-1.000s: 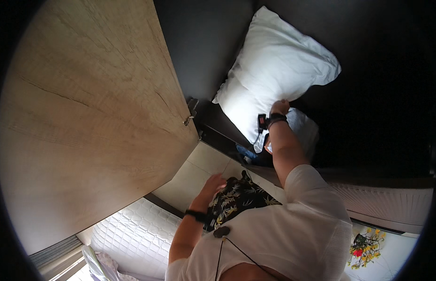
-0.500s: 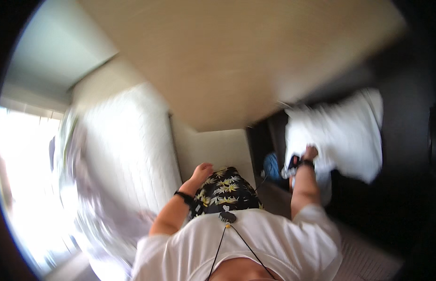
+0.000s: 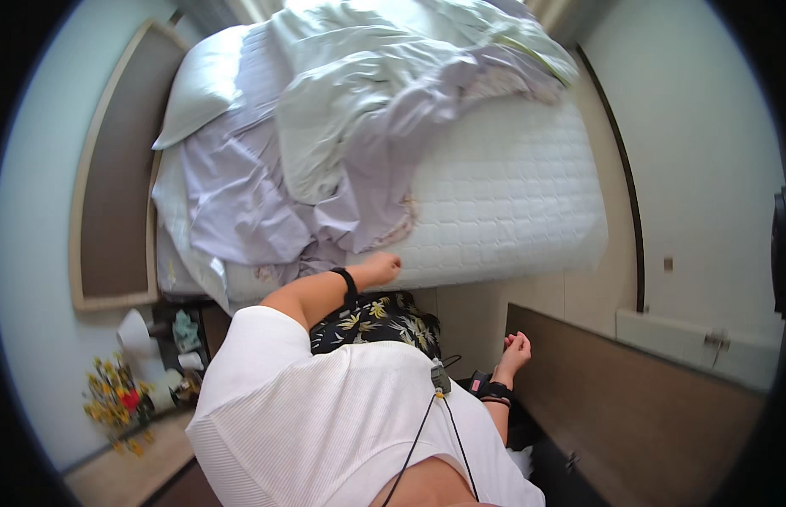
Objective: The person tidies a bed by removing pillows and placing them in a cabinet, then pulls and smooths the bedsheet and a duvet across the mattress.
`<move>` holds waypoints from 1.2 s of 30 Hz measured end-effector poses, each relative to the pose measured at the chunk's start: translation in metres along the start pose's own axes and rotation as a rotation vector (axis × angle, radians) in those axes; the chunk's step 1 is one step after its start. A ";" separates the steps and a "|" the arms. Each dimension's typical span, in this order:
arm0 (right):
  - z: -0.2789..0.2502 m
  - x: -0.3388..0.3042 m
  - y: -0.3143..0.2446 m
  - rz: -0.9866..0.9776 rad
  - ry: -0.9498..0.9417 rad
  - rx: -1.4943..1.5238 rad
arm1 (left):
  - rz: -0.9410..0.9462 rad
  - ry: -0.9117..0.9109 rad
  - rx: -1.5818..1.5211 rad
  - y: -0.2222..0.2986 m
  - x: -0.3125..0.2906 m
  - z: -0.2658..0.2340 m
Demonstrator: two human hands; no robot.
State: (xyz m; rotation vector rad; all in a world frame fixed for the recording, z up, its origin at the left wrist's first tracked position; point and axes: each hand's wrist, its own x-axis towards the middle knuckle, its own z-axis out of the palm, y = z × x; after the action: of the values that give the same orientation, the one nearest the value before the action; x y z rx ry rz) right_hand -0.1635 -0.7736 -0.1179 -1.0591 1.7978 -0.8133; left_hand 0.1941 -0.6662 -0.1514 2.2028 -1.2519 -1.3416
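My left hand [image 3: 380,269] hangs by the near side of the bed, its fingers curled in a loose fist with nothing seen in it. Just beyond it lie a rumpled lilac sheet [image 3: 241,198] and the white quilted mattress [image 3: 511,190]. On the sheet is a heaped pale duvet [image 3: 325,110]. My right hand [image 3: 515,348] is beside the brown wooden door panel [image 3: 630,406], fingers half bent and apart, nothing seen in them. Whether it touches the panel I cannot tell. A scrap of white cloth [image 3: 521,460] shows below my right arm.
A white pillow [image 3: 203,84] leans by the headboard [image 3: 118,186] at the left. The near left holds a bedside table with a white lamp [image 3: 138,332] and yellow flowers [image 3: 114,393]. A pale wall [image 3: 697,144] rises beyond the bed's right end.
My view has swung from the dark recess with a white pillow, at which my right hand was, round to the bed. My right hand is now away from that pillow.
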 end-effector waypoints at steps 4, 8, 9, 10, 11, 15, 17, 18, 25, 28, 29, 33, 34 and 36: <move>0.117 -0.019 -0.040 -0.247 -0.336 -0.130 | -0.292 0.398 -0.268 -0.147 -0.036 -0.075; 0.175 -0.032 -0.060 -0.306 -0.556 -0.124 | -0.431 0.600 -0.459 -0.202 -0.084 -0.089; 0.193 -0.041 -0.067 -0.308 -0.584 -0.124 | -0.414 0.695 -0.481 -0.226 -0.100 -0.089; 0.211 -0.050 -0.077 -0.375 -0.677 -0.227 | -0.431 0.711 -0.483 -0.253 -0.115 -0.092; 0.231 -0.056 -0.086 -0.446 -0.755 -0.331 | -0.390 0.791 -0.540 -0.272 -0.123 -0.102; 0.299 -0.096 -0.134 -0.512 -0.821 -0.326 | -0.316 0.963 -0.703 -0.294 -0.144 -0.178; 0.345 -0.121 -0.150 -0.549 -0.879 -0.309 | -0.257 1.010 -0.719 -0.323 -0.149 -0.227; 0.366 -0.132 -0.154 -0.574 -0.932 -0.288 | -0.227 1.014 -0.712 -0.338 -0.148 -0.251; 0.569 -0.199 -0.154 -0.985 -1.073 -0.635 | -0.248 0.912 -0.762 -0.440 -0.100 -0.413; 0.679 -0.193 -0.112 -0.975 -0.980 -0.934 | -0.363 0.931 -0.810 -0.484 -0.059 -0.458; 0.704 -0.198 -0.106 -0.964 -0.983 -0.930 | -0.367 0.925 -0.802 -0.503 -0.050 -0.469; 0.777 -0.198 -0.059 -0.860 -0.975 -1.578 | -0.400 0.852 -0.864 -0.555 -0.001 -0.493; 0.787 -0.190 -0.045 -0.848 -0.983 -1.630 | -0.430 0.816 -0.924 -0.563 0.015 -0.497; 0.802 -0.181 -0.031 -0.870 -0.938 -1.684 | -0.498 0.732 -1.000 -0.577 0.044 -0.507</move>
State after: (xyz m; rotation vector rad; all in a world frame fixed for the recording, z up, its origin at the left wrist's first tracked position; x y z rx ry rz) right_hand 0.6219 -0.7048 -0.3535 -2.6801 0.7789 1.0429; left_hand 0.9270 -0.4590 -0.2591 1.9141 0.2355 -0.8169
